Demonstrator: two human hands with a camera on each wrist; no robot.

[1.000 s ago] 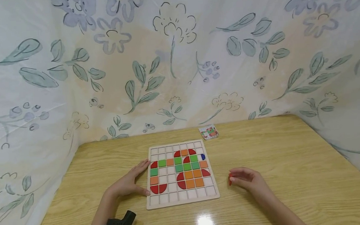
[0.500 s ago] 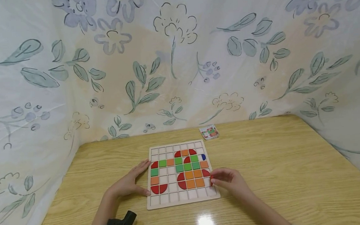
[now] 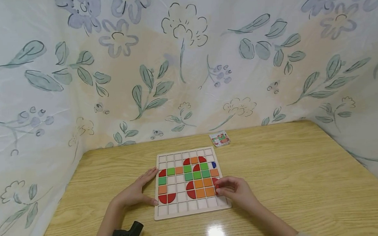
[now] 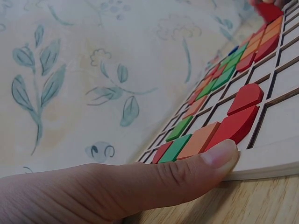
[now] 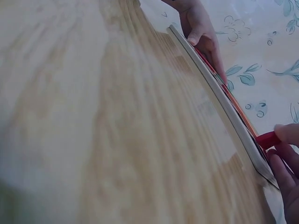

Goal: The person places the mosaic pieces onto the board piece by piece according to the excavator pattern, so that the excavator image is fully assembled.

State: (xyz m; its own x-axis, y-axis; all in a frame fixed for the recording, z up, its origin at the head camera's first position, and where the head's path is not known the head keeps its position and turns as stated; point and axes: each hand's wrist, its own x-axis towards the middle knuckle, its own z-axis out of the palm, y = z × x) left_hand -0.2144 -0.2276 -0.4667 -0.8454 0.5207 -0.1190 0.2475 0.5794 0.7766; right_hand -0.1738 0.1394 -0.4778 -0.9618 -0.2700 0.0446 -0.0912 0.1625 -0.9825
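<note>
A square wooden grid board (image 3: 182, 207) lies on the table with red, green, orange and blue pieces in its cells. My left hand (image 3: 133, 193) rests along its left edge, fingers and thumb spread. In the left wrist view the thumb (image 4: 187, 179) lies against the rim, beside a red rounded piece (image 4: 236, 126). At the board's right side my right hand (image 3: 240, 194) pinches a small red piece (image 5: 267, 140) between thumb and fingers. This piece is tilted over the right-hand column, just right of the orange squares (image 3: 204, 192); fingers hide part of it and the cell below.
Behind the board, to the right, a small printed card (image 3: 220, 139) with a coloured grid pattern lies on the wooden table (image 3: 292, 162). A floral cloth (image 3: 185, 60) hangs around the table's back and sides. A black device (image 3: 126, 234) is strapped at the left wrist.
My right hand has moved left from the bare table to the board's right column, carrying the red piece. The left hand has stayed at the left edge.
</note>
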